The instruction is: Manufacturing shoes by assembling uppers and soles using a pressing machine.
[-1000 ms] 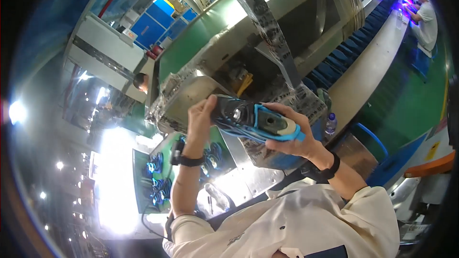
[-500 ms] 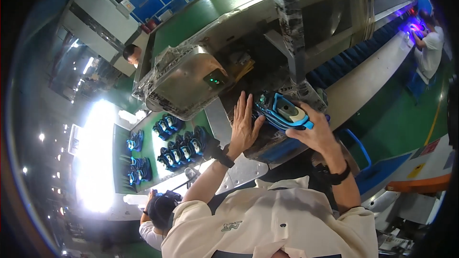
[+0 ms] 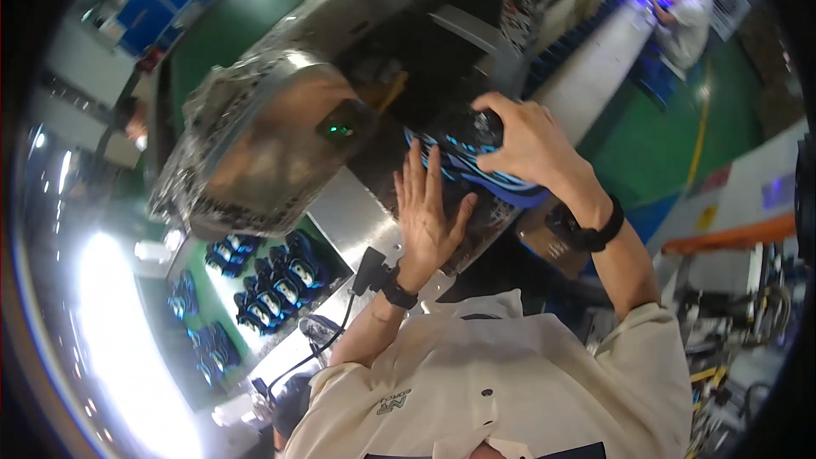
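Observation:
A black and blue sports shoe [image 3: 489, 172] lies at the edge of a dark worktop, its bright blue side stripes facing me. My right hand [image 3: 540, 149] curls over the shoe's upper from the right, thumb and fingers closed round its dark top. Part of the shoe is hidden under that hand. My left hand [image 3: 429, 217] is open, fingers spread, with its fingertips against or just beside the shoe's left end; actual contact is unclear.
A metal machine housing [image 3: 276, 149] with green lights and plastic wrap stands left of my hands. Several similar shoes [image 3: 280, 285] sit on a green surface at lower left. A metal post [image 3: 520, 13] rises behind the worktop. A co-worker [image 3: 684, 21] is at the far right belt.
My right hand has shifted from the shoe's near right end to over its top. The shoe has turned, so its side shows rather than its opening. My view has swung round.

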`<state>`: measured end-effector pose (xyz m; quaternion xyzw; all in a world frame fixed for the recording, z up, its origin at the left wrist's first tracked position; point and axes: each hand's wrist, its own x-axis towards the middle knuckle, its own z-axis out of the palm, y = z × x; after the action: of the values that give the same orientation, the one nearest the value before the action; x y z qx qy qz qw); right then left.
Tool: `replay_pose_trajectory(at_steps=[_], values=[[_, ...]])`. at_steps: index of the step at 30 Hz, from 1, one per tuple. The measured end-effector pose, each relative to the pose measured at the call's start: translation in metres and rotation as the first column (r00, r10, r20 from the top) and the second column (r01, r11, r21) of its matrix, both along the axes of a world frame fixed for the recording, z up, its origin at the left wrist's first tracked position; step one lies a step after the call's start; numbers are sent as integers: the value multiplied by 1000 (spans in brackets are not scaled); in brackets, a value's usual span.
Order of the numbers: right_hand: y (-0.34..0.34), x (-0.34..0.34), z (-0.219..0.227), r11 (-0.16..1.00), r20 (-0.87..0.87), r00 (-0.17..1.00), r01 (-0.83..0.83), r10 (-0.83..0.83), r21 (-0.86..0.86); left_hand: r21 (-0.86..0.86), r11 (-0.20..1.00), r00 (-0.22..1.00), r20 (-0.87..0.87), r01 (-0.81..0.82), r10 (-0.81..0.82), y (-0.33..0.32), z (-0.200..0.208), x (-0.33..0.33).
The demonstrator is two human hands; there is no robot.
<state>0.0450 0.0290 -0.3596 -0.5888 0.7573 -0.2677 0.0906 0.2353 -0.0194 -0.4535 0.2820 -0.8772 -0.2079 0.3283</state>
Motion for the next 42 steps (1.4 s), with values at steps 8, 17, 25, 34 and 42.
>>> replay_pose_trajectory(at_steps=[8,17,25,34,42], values=[[-12,-2,-7,998,3,999,48,-48,-36,21,998,996,-79,53,-51,-5,-5,3],[45,25,-29,888,10,964,250,-267,-386,225,945,951,-253,238,-179,4,-18,4],[286,103,-44,423,746,651,721,-139,-550,705,149,717,-657,694,-233,181,23,-25],[606,173,-65,-260,828,214,883,-519,-392,794,-323,131,-446,515,-886,478,10,-115],[770,253,-73,-716,793,-208,598,-572,-360,619,-186,27,-317,763,-948,756,-97,-217]])
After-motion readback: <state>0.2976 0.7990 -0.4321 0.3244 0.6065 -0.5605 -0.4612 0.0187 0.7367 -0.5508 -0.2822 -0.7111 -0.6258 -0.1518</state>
